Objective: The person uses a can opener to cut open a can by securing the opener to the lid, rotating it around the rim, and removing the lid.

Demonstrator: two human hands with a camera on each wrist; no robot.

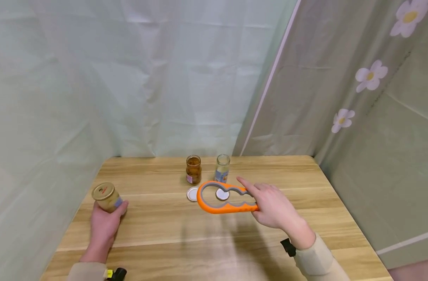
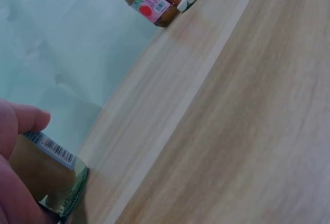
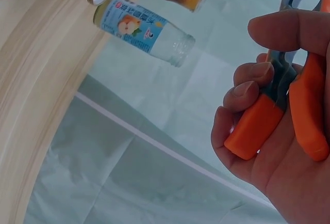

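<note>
My left hand (image 1: 104,223) grips a glass jar (image 1: 110,202) with a gold lid (image 1: 103,190), at the table's left side. In the left wrist view its label with a barcode (image 2: 58,150) shows beside my thumb. My right hand (image 1: 274,206) holds an orange jar opener (image 1: 224,210) by its handles, fingers curled round them in the right wrist view. The opener's grey-lined loop points left above the table. Through it I see a loose white lid (image 1: 222,194); a second white lid (image 1: 191,194) lies partly behind the loop's left end.
Toward the back of the wooden table (image 1: 147,226) stand two lidless jars. One jar (image 1: 193,171) has round brown fruit inside; the other jar (image 1: 222,171), with a blue label, looks mostly clear. Pale curtains (image 1: 164,78) hang behind and at the sides.
</note>
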